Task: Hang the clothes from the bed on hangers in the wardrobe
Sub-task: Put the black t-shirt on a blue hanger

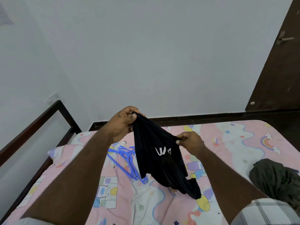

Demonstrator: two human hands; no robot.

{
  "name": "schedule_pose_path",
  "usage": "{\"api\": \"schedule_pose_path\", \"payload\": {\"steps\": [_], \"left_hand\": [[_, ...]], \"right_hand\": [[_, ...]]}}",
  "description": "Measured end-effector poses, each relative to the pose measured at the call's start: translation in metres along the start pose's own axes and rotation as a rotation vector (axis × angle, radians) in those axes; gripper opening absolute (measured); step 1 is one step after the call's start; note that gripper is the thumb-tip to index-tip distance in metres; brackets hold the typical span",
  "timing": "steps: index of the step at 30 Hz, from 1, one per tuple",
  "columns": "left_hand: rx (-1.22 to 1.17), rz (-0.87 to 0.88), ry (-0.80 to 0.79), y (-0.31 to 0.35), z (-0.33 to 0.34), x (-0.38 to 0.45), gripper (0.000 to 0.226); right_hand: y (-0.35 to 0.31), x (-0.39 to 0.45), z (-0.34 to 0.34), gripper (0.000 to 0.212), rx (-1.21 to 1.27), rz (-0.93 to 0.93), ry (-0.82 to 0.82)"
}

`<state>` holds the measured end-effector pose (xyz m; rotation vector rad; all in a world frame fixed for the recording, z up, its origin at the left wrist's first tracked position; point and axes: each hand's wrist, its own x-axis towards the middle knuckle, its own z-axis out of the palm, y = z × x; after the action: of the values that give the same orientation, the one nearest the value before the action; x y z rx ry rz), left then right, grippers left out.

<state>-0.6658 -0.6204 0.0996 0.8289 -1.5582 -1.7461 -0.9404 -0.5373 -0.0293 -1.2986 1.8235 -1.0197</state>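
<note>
head view | both hands — left hand point(121, 123), right hand point(189, 141) — pinch black shirt point(159, 161) above bed point(227, 143) | blue hangers point(125, 159) unused on bed, olive garment point(274, 177) waiting — early stage

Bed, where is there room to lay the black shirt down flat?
The far right of the bed, beyond the dark green clothes, is bare. The near middle sheet is too. Crowded: the blue hangers under the black shirt.
</note>
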Motion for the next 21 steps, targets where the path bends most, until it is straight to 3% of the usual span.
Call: {"api": "schedule_pose_path", "payload": {"steps": [2,7,9,12,15,18,21], "left_hand": [[0.010,-0.002,0.076,-0.004,-0.011,0.001,0.020],[0.167,0.029,0.360,-0.007,-0.021,0.013,0.018],[0.215,0.056,0.440,0.000,-0.012,0.018,0.015],[0.222,0.257,0.563,0.017,-0.004,0.030,0.017],[0.209,0.388,0.587,0.032,-0.002,0.042,0.018],[0.251,0.385,0.579,0.041,0.000,0.048,0.014],[0.274,0.344,0.555,0.042,0.003,0.049,0.013]], "right_hand": [[-0.004,0.001,-0.013,0.014,-0.051,-0.016,0.037],[-0.049,0.010,-0.059,0.017,-0.183,-0.139,0.316],[-0.080,0.011,-0.082,0.020,-0.140,-0.191,0.388],[-0.128,0.006,-0.110,0.021,0.024,-0.272,0.452],[-0.156,-0.003,-0.127,0.017,0.111,-0.307,0.460],[-0.157,-0.010,-0.134,0.013,0.121,-0.279,0.426],[-0.150,-0.018,-0.139,0.023,0.054,-0.245,0.430]]}}
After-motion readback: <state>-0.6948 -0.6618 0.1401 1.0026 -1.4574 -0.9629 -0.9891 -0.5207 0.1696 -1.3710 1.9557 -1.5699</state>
